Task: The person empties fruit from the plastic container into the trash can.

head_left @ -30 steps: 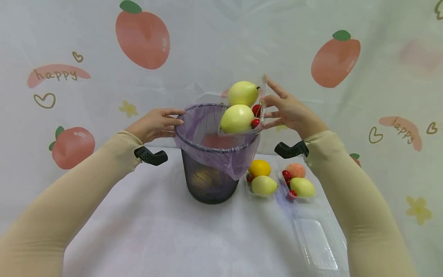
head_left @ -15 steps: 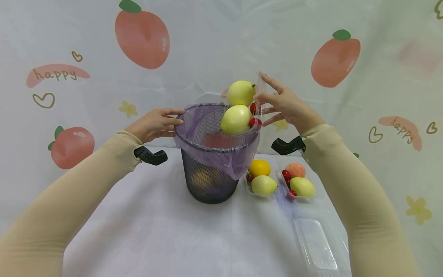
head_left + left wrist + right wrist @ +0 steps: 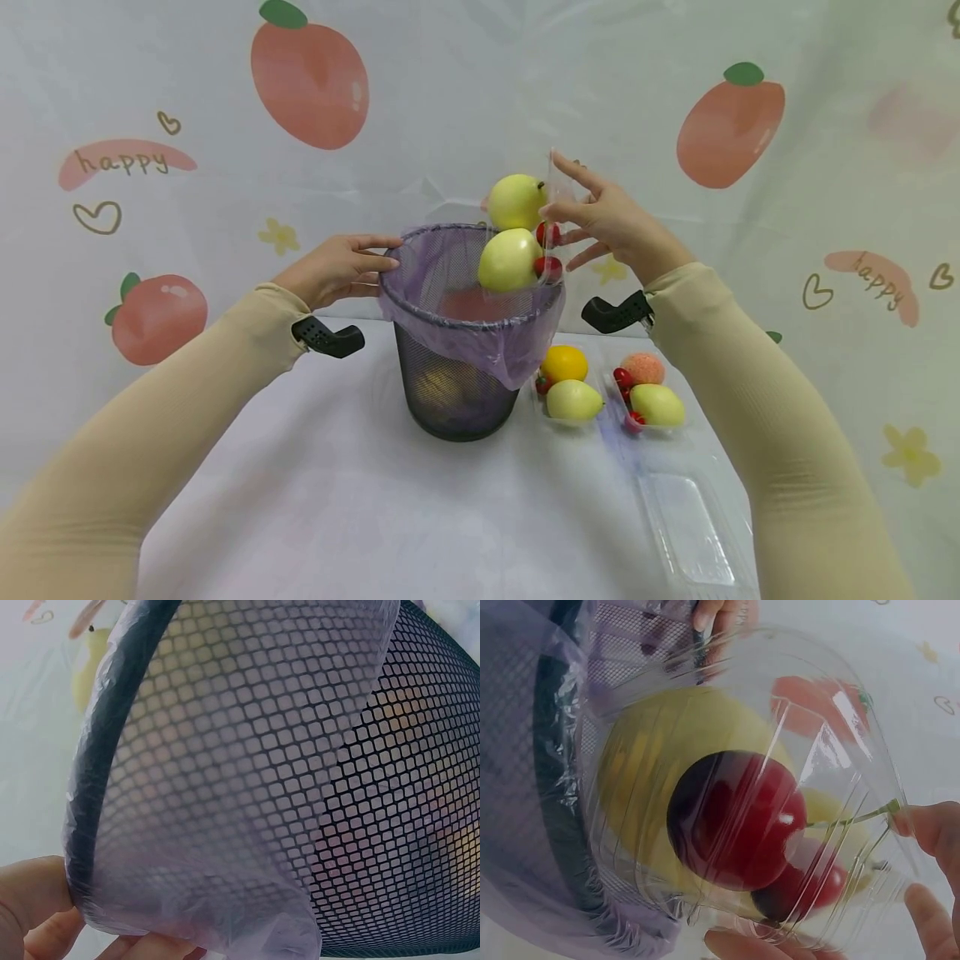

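Observation:
My left hand (image 3: 330, 271) grips the rim of a black mesh bin (image 3: 431, 392) lined with a thin purple bag (image 3: 498, 346). In the left wrist view its thumb and fingers (image 3: 34, 892) sit at the bagged rim. Over the bin's right side, my right hand (image 3: 618, 221) holds a clear plastic box (image 3: 742, 652) tipped toward the opening. Inside it are two yellow-green pears (image 3: 510, 260), one above the other, and two red cherries (image 3: 735, 817) against the wall nearest the hand. Through the mesh, yellowish shapes show low in the bin.
Right of the bin stand two clear boxes: one with a pear (image 3: 573, 401) and an orange-yellow fruit (image 3: 565, 364), one with a pear (image 3: 657, 405), a pink fruit (image 3: 642, 368) and small red fruits. A clear plastic lid (image 3: 690, 529) lies nearer on the white table (image 3: 337, 500).
My right hand has moved slightly left, tilting the box further over the bin; the pears and cherries have shifted left with it. My left hand has stayed at the rim.

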A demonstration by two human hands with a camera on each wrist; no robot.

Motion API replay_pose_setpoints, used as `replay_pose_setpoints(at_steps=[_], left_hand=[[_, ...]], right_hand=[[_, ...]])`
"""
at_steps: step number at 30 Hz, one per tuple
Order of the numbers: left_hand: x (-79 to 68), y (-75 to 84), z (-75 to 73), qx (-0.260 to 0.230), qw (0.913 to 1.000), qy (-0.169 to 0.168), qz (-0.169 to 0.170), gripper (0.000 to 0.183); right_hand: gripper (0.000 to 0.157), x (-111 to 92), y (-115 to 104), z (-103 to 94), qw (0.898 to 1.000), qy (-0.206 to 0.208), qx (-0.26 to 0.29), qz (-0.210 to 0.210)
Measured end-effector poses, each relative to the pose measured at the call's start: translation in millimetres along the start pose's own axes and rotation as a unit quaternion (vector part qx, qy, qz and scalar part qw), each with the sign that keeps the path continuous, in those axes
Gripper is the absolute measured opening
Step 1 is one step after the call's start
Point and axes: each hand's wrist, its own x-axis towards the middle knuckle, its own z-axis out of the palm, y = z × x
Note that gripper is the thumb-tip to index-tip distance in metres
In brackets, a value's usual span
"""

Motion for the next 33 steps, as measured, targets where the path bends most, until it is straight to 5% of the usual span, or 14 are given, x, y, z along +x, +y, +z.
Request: replay_pose_setpoints(at_steps=[33], left_hand=[[1.4, -1.3, 1.7, -0.001, 0.9999, 0.012, 0.000, 0.057]], right_hand=[[0.076, 3.7, -8.0, 6.1, 0.999, -0.011, -0.046, 0.017]])
